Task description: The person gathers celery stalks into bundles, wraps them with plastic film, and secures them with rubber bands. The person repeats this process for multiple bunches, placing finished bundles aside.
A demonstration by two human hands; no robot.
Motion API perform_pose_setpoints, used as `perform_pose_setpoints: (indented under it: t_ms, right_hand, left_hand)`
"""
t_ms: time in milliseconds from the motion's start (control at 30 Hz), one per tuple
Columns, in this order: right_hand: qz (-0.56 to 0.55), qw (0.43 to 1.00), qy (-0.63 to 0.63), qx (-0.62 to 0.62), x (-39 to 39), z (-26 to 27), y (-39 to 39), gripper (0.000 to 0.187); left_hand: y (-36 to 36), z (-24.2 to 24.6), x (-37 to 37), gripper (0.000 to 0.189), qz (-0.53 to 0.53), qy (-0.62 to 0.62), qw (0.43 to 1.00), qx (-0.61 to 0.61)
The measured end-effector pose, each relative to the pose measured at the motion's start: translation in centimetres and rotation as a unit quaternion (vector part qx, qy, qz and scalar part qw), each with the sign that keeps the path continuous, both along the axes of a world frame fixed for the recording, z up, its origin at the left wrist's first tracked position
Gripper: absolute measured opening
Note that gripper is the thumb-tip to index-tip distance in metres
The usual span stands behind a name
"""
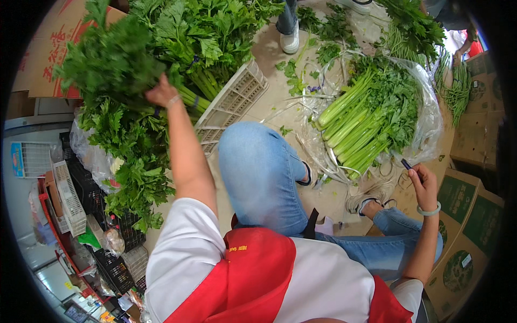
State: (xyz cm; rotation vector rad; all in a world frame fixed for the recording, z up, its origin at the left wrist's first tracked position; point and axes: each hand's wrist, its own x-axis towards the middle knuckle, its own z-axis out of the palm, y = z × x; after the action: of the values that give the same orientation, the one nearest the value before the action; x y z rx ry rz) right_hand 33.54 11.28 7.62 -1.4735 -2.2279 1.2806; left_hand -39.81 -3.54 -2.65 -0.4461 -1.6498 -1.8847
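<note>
My left hand (pixel 161 93) is stretched out to the upper left over a plastic crate (pixel 230 105) heaped with banded celery. It touches a leafy bunch of celery (pixel 117 60), blurred at its leaves; the leaves hide the fingers, so its grip cannot be made out. Between the thumb and fingers of my right hand (pixel 424 185) is a small dark strip or roll (pixel 406 164), too small to identify. Beyond that hand, a pile of celery bunches (pixel 363 117) lies on clear plastic sheeting (pixel 430 121) on the floor, with the cut stalks towards me.
Cardboard boxes (pixel 460 242) line the right side, and a printed carton (pixel 44 60) stands at upper left. Black crates (pixel 109 266) are at lower left. Long beans (pixel 458 93) lie at upper right near another person's hand. Another person's shoe (pixel 289 40) is at the top.
</note>
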Motion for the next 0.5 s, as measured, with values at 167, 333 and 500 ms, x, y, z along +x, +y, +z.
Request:
perform_pose_setpoints:
  t_ms: [167,333,500]
  right_hand:
    - [0.063,0.995,-0.035,0.072,-0.5,1.9,-0.7,0.024]
    - [0.047,0.999,0.003,0.019,0.1,2.9,-1.3,0.023]
    - [-0.063,0.979,0.165,-0.102,1.5,0.6,-1.9,0.020]
  left_hand:
    - [-1.5,-3.5,-1.7,0.050,0.166,-0.044,0.929,-0.327]
    - [0.0,0.8,-4.1,0.062,0.150,-0.192,0.825,-0.510]
    - [-0.4,10.0,10.6,0.115,-0.066,-0.374,0.789,-0.484]
